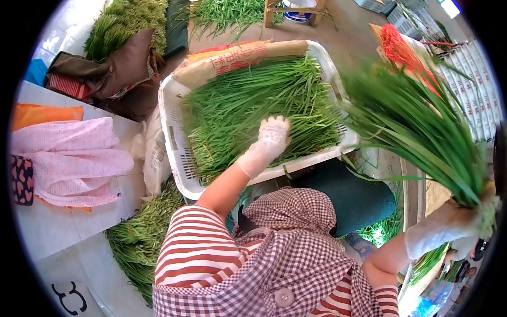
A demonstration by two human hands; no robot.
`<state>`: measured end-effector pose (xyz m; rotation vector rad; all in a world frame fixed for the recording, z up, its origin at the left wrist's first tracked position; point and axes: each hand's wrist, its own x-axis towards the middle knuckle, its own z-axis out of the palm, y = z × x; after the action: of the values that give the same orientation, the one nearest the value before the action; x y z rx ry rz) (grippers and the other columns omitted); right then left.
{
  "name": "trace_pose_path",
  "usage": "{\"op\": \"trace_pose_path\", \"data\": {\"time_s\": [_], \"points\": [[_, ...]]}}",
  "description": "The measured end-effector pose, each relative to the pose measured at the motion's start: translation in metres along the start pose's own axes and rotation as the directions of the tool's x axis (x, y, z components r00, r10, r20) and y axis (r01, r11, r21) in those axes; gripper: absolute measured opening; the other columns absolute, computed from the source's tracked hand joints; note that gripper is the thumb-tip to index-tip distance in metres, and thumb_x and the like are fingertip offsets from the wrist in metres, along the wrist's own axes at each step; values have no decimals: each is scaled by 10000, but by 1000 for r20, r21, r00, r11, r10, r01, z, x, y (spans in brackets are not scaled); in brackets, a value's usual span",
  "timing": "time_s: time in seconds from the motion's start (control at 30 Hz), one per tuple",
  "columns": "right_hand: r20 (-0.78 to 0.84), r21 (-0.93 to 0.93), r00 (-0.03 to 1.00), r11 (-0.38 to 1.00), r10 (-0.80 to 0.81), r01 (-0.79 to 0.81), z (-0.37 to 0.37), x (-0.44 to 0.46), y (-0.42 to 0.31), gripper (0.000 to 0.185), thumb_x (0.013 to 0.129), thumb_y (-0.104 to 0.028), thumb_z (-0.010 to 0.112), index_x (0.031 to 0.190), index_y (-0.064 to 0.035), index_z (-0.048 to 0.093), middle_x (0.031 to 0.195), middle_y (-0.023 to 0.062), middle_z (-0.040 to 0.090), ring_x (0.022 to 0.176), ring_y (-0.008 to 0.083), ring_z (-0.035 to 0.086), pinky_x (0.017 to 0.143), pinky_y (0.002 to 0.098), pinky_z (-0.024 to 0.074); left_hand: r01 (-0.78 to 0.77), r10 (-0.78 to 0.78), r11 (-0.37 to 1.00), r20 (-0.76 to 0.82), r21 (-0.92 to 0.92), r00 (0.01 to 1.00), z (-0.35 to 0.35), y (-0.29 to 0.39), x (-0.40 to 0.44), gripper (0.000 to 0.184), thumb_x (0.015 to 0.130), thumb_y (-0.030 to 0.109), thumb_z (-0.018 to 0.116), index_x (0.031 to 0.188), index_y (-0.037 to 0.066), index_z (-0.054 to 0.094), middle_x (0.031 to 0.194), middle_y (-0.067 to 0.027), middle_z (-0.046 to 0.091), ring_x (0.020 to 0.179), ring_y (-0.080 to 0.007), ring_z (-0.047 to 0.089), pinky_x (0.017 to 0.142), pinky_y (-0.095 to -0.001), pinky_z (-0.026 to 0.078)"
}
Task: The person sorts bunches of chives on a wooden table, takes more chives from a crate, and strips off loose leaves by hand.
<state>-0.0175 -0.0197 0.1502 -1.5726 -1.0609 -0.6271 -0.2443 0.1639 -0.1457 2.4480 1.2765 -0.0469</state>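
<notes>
A white plastic crate (171,153) in front of me holds a thick layer of green garlic chives (248,100), cut ends mostly to the right. My left hand (269,138), in a thin whitish glove, is over the lower right of that pile, fingers curled; anything inside them is hidden. Out to the right, my gloved right hand (454,216) grips a large bunch of garlic chives (417,127) near its stem end. The bunch's leaves fan up and left past the crate's right rim, their tips blurred by motion.
Bundled chives (145,232) lie at the lower left, beside a tiled surface with a pink cloth (79,156). Red ties (398,50) hang at the upper right, near stacked white printed boxes (478,87). A white bucket (299,10) stands behind a wooden frame.
</notes>
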Motion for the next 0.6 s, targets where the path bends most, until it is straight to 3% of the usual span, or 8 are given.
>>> {"op": "trace_pose_path", "data": {"time_s": [0.07,0.17,0.3,0.37,0.4,0.47,0.53,0.6], "points": [[130,-58,991,998,30,-23,26,-45,2,288,840,-87,657,1109,-9,594,995,117,656,808,188,653,733,280,566,-12,11,998,-21,-69,1000,7,0,-12,441,771,246,671,1159,75,547,1145,-136,558,1094,-308,526,908,-446,423],[351,469,809,659,472,-588,44,-69,36,361,762,18,723,1095,-7,586,964,76,642,871,161,632,783,272,560,-24,8,992,-128,-125,992,19,-24,-24,334,759,214,666,1054,68,613,1062,-140,616,1005,-321,598,867,-469,469],[313,654,884,596,346,-465,7,-3,16,349,802,-116,687,1112,9,587,992,95,646,902,206,636,902,325,509,17,-66,984,-275,-178,959,0,-47,-33,375,779,256,666,1115,105,600,1151,-132,594,1050,-322,573,883,-463,450],[-36,672,908,683,417,-287,-37,47,4,298,827,-142,634,1086,3,607,971,102,653,891,221,635,921,380,504,-5,-66,983,-375,-183,925,-15,-47,-29,416,779,252,665,1156,94,585,1207,-125,576,1074,-316,559,895,-459,439],[-116,520,992,848,-54,107,-56,78,-1,269,850,-227,628,1054,-52,636,981,88,644,907,230,636,901,388,514,-28,-60,982,-454,-185,889,-28,-41,-29,426,773,220,688,1150,43,595,1181,-140,603,1092,-322,563,935,-402,452],[-254,407,885,787,-389,463,-73,120,-25,234,861,-282,628,1000,-97,667,988,40,633,909,211,632,848,380,533,-146,-2,969,-597,-199,802,-46,-25,-22,415,767,179,680,1152,53,588,1176,-153,595,1059,-337,571,896,-428,457],[-207,544,941,767,-269,339,-100,130,-38,208,860,-275,636,899,-73,666,962,11,633,894,153,620,795,371,544,-292,63,931,-690,-220,721,-70,11,-20,405,758,95,689,1148,39,594,1165,-165,602,1080,-326,571,928,-404,454],[-503,295,821,839,-270,457,-108,136,-27,233,858,-264,631,988,-71,635,985,45,619,901,169,614,797,385,542,-427,131,870,-720,-246,681,-94,55,-22,378,768,5,675,1136,26,595,1188,-148,600,1119,-288,566,963,-376,455]]}}
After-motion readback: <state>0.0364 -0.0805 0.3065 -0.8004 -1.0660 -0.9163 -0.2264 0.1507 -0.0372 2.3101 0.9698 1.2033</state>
